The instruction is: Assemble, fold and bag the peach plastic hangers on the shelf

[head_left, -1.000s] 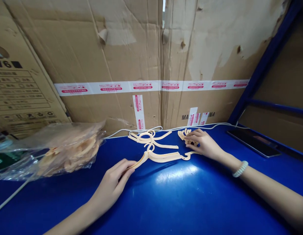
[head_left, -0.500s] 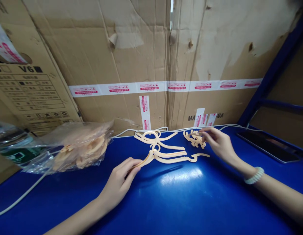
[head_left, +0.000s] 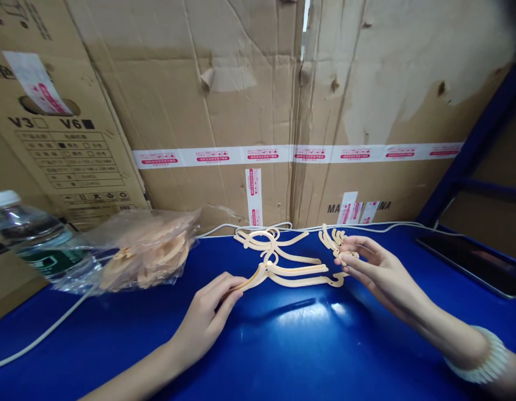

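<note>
My left hand (head_left: 216,303) is closed on one end of a cream plastic clothes hanger (head_left: 297,281). Its narrow arms spread to the right from a joint (head_left: 268,268), just above the blue tabletop. My right hand (head_left: 377,264) has thumb and fingers pinched on a small cream plastic hook (head_left: 347,257), partly hidden by the fingers. Right behind those fingertips lies a small pile of similar curved hooks (head_left: 324,239). Beyond the held hanger, more cream hanger parts (head_left: 299,256) with ring shapes lie overlapping on the table.
A clear plastic bag (head_left: 161,223) of cream parts lies at the left beside a water bottle (head_left: 44,239). A dark phone-like slab (head_left: 470,264) rests at the right. White cable (head_left: 224,227) runs along the back, before cardboard (head_left: 216,117). The table (head_left: 283,356) is blue.
My right hand has come nearer from the hook pile, with a small hook now between its fingers. My left hand keeps its hold on the hanger. The view has shifted slightly.
</note>
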The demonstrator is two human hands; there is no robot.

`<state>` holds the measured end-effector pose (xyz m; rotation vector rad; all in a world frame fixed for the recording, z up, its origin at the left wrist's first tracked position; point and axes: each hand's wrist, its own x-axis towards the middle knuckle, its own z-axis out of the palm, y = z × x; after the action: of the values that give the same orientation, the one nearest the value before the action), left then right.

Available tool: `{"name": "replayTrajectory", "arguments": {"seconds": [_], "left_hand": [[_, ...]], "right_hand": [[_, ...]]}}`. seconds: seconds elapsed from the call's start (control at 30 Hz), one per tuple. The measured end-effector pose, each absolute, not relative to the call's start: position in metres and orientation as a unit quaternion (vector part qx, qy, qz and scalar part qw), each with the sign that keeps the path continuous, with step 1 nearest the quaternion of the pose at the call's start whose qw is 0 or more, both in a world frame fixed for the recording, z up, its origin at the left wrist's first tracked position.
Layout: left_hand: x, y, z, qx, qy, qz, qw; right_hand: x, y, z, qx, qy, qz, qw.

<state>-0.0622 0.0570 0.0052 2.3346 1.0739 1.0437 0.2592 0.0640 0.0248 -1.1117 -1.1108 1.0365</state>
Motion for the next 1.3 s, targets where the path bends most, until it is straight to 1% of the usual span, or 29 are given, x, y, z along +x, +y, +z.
{"name": "replayTrajectory", "arguments": {"seconds": [0.07,0.23,0.43,0.6,0.7,0.8,1.03,1.3], "left_hand": [[-0.063,0.057,0.005,0.828,0.379,0.371,0.184],[-0.064,0.058,0.004,0.830,0.375,0.374,0.176],[-0.063,0.058,0.003,0.837,0.362,0.374,0.165],[-0.063,0.058,0.002,0.846,0.349,0.377,0.145],[-0.065,0.057,0.001,0.851,0.341,0.376,0.133],[-0.065,0.058,0.000,0.856,0.336,0.373,0.125],[-0.066,0.058,-0.002,0.860,0.328,0.372,0.117],[-0.065,0.058,-0.002,0.860,0.327,0.372,0.122]], "right_hand": [[0.260,0.066,0.025,-0.475,-0.477,0.455,0.583],[0.265,0.071,0.023,-0.452,-0.476,0.531,0.537],[0.265,0.073,0.021,-0.449,-0.512,0.542,0.492],[0.262,0.069,0.025,-0.423,-0.501,0.602,0.457],[0.262,0.067,0.027,-0.419,-0.484,0.643,0.420],[0.262,0.066,0.027,-0.418,-0.489,0.656,0.395],[0.261,0.066,0.022,-0.420,-0.497,0.646,0.399],[0.253,0.065,0.020,-0.431,-0.488,0.623,0.434]]}}
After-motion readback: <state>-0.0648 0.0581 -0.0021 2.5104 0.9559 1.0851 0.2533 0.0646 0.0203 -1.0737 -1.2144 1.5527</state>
